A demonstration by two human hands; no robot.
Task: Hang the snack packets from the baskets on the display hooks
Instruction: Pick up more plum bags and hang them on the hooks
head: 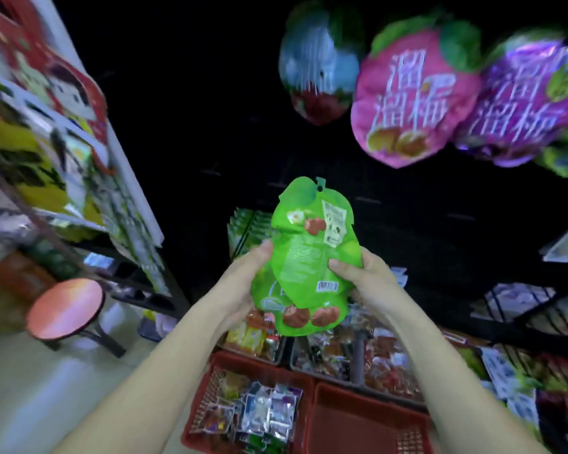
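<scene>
A green leaf-shaped snack packet (305, 257) is held upright in front of me, its back with barcode facing me and its hang tab at the top. My left hand (243, 280) grips its left edge with the thumb on the face. My right hand (361, 273) grips its right edge, thumb on the face. Above, a blue packet (318, 63), a pink packet (413, 96) and a purple packet (532, 103) hang on the dark display wall. Two red baskets sit below: the left basket (217, 365) holds several small packets, the right basket (368, 421) looks bare inside.
A round red stool (66, 309) stands on the floor at the left. A shelf of boxed goods (46, 126) rises on the left. Bins of mixed snacks (384, 358) line the bottom of the display. More hanging green packets (246, 227) sit behind my hands.
</scene>
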